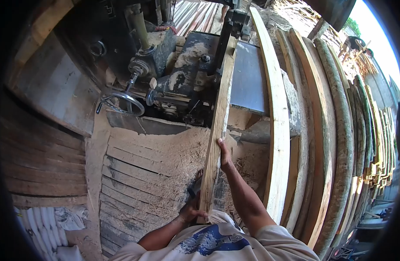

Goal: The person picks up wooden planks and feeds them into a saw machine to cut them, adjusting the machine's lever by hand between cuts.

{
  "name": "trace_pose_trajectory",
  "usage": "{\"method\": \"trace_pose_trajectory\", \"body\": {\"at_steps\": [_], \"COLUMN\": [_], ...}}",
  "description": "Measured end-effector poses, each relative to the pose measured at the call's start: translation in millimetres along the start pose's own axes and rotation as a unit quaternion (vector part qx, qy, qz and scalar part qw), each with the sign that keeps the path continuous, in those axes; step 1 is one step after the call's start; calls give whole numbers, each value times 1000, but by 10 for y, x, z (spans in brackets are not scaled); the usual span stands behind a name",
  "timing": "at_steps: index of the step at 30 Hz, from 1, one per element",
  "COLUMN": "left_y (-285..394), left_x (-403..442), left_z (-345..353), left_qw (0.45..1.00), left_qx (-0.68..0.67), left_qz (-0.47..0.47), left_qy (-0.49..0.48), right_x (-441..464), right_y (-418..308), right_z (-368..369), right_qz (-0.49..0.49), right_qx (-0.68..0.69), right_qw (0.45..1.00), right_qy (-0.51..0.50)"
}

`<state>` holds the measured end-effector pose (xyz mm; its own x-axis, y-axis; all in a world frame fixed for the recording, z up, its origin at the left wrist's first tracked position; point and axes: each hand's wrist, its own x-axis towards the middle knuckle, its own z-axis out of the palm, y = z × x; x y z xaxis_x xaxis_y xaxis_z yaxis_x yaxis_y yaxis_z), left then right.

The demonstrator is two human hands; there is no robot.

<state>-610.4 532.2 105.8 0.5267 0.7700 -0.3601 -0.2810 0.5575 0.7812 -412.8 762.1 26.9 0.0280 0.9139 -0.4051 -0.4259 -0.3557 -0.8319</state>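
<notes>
Okay, so the board (218, 117) is sitting with its far part on the steel plate (250, 74), up by the plate's left edge, and the near part sticks out past the plate's near edge toward the person's shirt (217, 239). Dark guide bar (221, 54) runs right alongside it on the left.

Right hand (226, 155) is about halfway closed round the board's right side, short of the plate's near edge, thumb on top. Left hand (192, 211) has the near end, also partly closed, thumb over the top; most of its fingers are hidden.

My two cents: with that much overhang, I'd let the left hand carry the weight so the board lies flat on the plate and doesn't tip over the near edge. Use the right for light sideways pressure toward the bar, and don't let it creep past that edge. Smooth, even pressure beats shoving. Watch your footing too, the sawdust (165, 143) looks slippery.

Hard to make out the far end under the machine head (237, 19), so I can't say whether it's touching anything there.
</notes>
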Motion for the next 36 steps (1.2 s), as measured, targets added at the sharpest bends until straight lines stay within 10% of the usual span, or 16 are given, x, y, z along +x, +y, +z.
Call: {"method": "trace_pose_trajectory", "body": {"at_steps": [8, 12, 18, 21, 29, 36], "left_y": [867, 1328, 1750, 1767, 1282, 1283], "left_x": [1350, 1939, 2876, 2968, 1941, 2299], "left_z": [-243, -293, -445, -393, -817, -201], "left_qw": [999, 1000, 999, 983, 972, 989], "left_qx": [-13, -11, 3, -27, 22, 109], "left_qz": [-31, -1, 30, 5, -100, -41], "left_qy": [2, -2, 20, 181, 214, 86], "right_x": [-367, -436, 466, 964, 2482, 2989], "right_y": [-329, 33, -775, -842, -1227, -1777], "right_z": [164, 153, 361, 308, 214, 521], "right_qz": [-129, 60, 2, -31, -168, 13], "right_qx": [-110, 19, 3, -14, -31, -104], "right_qw": [984, 996, 981, 961, 878, 785], "right_qy": [-62, 63, 194, 273, 447, 610]}}
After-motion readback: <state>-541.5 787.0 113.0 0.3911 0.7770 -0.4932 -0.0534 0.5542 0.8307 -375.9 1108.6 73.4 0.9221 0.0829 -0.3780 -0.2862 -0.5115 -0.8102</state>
